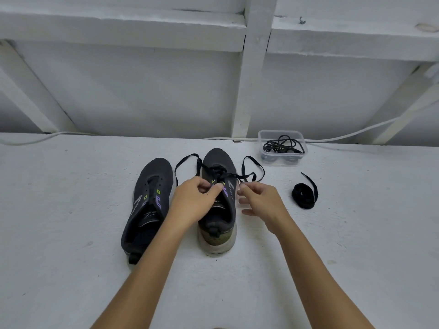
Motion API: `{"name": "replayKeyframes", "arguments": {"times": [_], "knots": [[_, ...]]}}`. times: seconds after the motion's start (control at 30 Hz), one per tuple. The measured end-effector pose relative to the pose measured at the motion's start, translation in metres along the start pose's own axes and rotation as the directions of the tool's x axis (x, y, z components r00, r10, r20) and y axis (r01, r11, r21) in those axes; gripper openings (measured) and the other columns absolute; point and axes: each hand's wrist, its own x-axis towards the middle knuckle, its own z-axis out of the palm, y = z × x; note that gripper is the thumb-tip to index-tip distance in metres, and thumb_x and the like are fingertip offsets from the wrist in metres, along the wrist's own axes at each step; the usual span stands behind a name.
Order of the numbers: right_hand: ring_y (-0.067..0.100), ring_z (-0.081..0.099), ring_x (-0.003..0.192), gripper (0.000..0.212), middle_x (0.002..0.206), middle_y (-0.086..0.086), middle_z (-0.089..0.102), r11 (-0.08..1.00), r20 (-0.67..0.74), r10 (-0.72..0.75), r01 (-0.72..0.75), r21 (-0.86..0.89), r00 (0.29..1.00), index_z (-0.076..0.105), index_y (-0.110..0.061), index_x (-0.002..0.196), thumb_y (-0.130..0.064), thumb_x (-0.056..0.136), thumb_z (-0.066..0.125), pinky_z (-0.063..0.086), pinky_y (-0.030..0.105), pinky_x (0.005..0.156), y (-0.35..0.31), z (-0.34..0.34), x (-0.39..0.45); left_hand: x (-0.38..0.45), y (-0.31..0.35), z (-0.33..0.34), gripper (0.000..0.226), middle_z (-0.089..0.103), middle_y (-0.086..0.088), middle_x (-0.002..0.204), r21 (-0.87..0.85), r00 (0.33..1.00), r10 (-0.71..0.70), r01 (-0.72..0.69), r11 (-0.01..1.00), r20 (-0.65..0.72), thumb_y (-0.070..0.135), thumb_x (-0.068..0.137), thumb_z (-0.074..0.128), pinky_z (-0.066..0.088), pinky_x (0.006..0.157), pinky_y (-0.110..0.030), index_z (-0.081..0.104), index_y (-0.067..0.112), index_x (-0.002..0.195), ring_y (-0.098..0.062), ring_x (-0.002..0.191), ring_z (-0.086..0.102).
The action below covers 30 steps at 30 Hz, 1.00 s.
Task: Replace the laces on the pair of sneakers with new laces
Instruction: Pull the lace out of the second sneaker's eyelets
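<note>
My left hand (193,200) and right hand (259,200) each pinch an end of the lace (251,172) over the right sneaker (218,210), apparently to thread it. The left sneaker (147,205) sits laceless just beside it on the surface (71,210). A coiled lace (304,194) waits nearby; the box (282,147) holds more laces.

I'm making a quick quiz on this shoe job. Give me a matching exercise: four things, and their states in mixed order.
Things:
1. left shoe
2. right shoe
3. plastic box
4. coiled lace

States:
A. lies loose on the table
B. holds tangled black laces
C. has bare eyelets, no lace
D. has a lace partly threaded, hands working on it

Pairs: 1-C, 2-D, 3-B, 4-A
</note>
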Motion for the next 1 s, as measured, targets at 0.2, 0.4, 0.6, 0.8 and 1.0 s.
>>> {"name": "replayKeyframes", "arguments": {"times": [0.2,0.4,0.6,0.8,1.0], "knots": [[0.014,0.073,0.089,0.022,0.088,-0.007,0.078,0.985,0.088,-0.011,0.026,-0.173,0.996,0.080,-0.027,0.093,-0.042,0.095,0.064,0.061,0.034,0.083,-0.015,-0.002,-0.011,0.000,-0.007,0.015,0.019,0.072,0.007,0.094,-0.244,0.996,-0.083,0.088,0.966,0.031,0.045,0.094,0.057,0.059,0.087,-0.042,0.068,0.030,0.094,-0.015,0.091,0.070],[-0.007,0.069,0.089,0.007,0.091,-0.023,0.075,0.955,0.191,-0.043,0.096,-0.280,0.981,0.070,-0.053,0.083,-0.048,0.085,0.075,0.053,0.019,0.084,-0.022,0.001,-0.029,0.000,-0.013,0.015,0.017,0.074,0.010,0.090,-0.210,0.987,0.008,-0.042,0.977,-0.163,0.024,0.089,0.074,0.050,0.077,-0.011,0.078,0.020,0.105,-0.002,0.082,0.067],[0.000,0.068,0.095,0.028,0.087,-0.026,0.070,0.924,0.212,-0.092,0.164,-0.347,0.973,0.062,-0.069,0.071,-0.048,0.084,0.076,0.055,0.025,0.092,-0.024,0.011,-0.035,0.011,-0.014,0.011,0.011,0.076,0.008,0.094,-0.042,0.973,0.155,-0.164,0.986,-0.170,0.020,0.087,0.075,0.048,0.080,-0.012,0.081,0.020,0.096,-0.005,0.089,0.068],[-0.010,0.057,0.081,0.019,0.081,-0.030,0.058,0.905,0.277,-0.045,0.157,-0.396,0.960,0.068,-0.043,0.099,-0.045,0.083,0.078,0.046,0.013,0.074,-0.032,0.008,-0.032,0.023,-0.003,0.005,0.009,0.068,0.008,0.089,0.224,0.973,0.232,-0.223,0.949,-0.016,0.021,0.093,0.061,0.053,0.078,-0.032,0.066,0.024,0.085,-0.013,0.084,0.064],[0.006,0.071,0.090,0.026,0.093,-0.014,0.075,0.876,0.240,-0.017,0.130,-0.465,0.971,0.073,-0.039,0.105,-0.040,0.079,0.075,0.058,0.036,0.091,-0.028,0.013,-0.025,0.037,0.012,-0.006,0.016,0.065,-0.003,0.092,0.326,0.980,0.178,-0.198,0.925,0.089,0.024,0.100,0.043,0.047,0.066,-0.034,0.056,0.015,0.098,-0.022,0.081,0.062]]}}
